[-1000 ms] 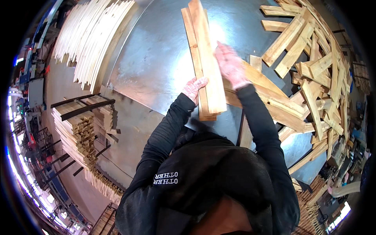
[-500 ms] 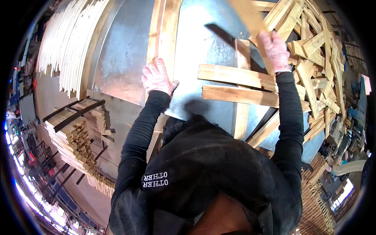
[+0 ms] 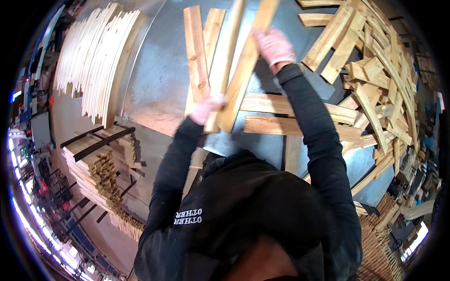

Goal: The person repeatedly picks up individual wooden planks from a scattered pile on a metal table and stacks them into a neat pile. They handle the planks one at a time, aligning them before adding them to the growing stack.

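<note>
My right hand [image 3: 274, 46], in a pink-stained glove, is closed on the edge of a wooden board [image 3: 244, 75] that slants down toward me across the metal table. In the same kind of glove, my left hand [image 3: 206, 108] is at the near ends of several boards; motion smears its fingers, so its grip is unclear. Rising from that hand is a reddish-brown board [image 3: 196, 49], with a paler board [image 3: 213, 30] partly behind it. Between these and the right hand's board lies another long board [image 3: 229, 54], blurred.
Two short boards [image 3: 269, 104] lie crosswise at the right, on the metal table [image 3: 154, 84]. A jumbled heap of boards [image 3: 370, 75] covers the table's right side. Pale strips [image 3: 93, 61] stand stacked at the left. Nearer, a wood stack [image 3: 89, 164] sits by black metal bars [image 3: 105, 143].
My right hand has brought its board leftward, beside the left hand. The boards under my left hand have spread apart, and that hand has shifted slightly right and nearer to me.
</note>
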`<state>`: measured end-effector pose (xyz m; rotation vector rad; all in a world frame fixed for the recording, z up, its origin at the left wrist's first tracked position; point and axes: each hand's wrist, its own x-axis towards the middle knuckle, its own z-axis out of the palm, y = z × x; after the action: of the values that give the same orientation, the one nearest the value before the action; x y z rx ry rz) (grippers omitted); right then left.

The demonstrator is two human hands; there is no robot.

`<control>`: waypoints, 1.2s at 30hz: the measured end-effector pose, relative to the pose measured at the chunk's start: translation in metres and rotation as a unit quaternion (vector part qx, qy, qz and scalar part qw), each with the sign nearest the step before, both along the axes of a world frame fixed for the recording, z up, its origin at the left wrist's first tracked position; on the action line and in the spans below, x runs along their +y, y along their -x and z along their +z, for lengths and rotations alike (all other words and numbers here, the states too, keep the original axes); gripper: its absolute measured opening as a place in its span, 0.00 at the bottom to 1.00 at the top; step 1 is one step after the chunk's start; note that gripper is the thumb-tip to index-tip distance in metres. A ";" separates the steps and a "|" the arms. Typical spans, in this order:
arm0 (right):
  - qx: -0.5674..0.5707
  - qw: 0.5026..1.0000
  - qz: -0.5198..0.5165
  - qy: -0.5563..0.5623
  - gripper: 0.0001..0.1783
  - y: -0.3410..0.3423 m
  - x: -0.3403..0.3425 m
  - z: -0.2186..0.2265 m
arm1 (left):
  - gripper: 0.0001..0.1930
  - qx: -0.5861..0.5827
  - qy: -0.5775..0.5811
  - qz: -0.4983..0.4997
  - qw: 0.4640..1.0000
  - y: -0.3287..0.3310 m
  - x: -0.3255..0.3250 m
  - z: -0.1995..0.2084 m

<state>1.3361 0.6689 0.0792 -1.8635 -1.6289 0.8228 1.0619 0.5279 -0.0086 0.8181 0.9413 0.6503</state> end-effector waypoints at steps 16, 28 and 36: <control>-0.334 0.893 0.300 0.033 0.64 -0.137 -0.194 -0.039 | 0.22 0.229 -0.075 0.108 0.964 0.056 0.170 0.105; -0.347 0.887 0.287 0.101 0.59 -0.125 -0.168 -0.022 | 0.26 0.752 -0.265 0.031 0.603 0.094 0.567 0.149; -0.351 0.868 0.320 0.144 0.35 -0.139 -0.197 -0.043 | 0.15 0.855 -0.340 0.160 0.356 0.139 0.733 0.075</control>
<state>1.4754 0.4716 0.0364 -1.9591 -2.8215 0.6881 0.9224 1.2605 0.0665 2.2294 2.9422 0.2090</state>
